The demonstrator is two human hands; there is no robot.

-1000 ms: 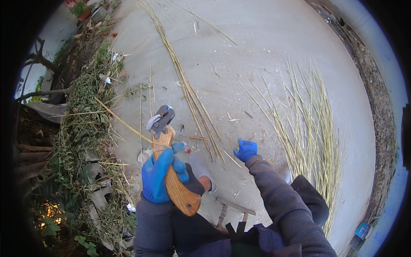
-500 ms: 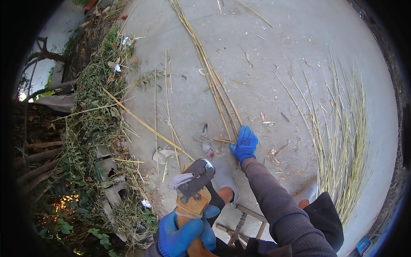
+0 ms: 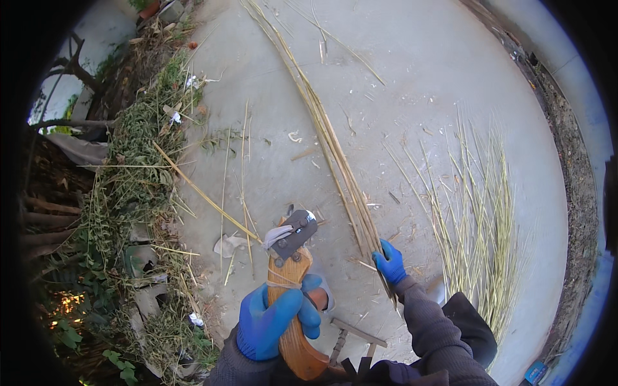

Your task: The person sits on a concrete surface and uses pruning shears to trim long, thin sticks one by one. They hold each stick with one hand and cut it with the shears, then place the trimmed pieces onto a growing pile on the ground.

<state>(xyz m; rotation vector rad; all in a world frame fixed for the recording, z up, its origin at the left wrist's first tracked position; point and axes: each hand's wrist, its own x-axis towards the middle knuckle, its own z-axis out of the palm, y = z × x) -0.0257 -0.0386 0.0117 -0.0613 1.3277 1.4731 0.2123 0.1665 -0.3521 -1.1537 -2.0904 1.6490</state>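
Fingers of blue-gloved L hand (image 3: 267,321), btwn 6 & 7 o'clock, wrap brown curved wooden handle (image 3: 297,338) w/ dark metal head (image 3: 295,237); blue-gloved R hand (image 3: 390,262), approx 4, grips long thin tan stalk bundle (image 3: 351,196) nr lower end, bundle running to 11. Yellow-green stalk pile (image 3: 479,225) at 3; wilted green weeds (image 3: 138,174), 9.

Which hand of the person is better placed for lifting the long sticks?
Probably the right hand: it grips the long sticks near their closer end, while the left hand is occupied with a wooden handle.
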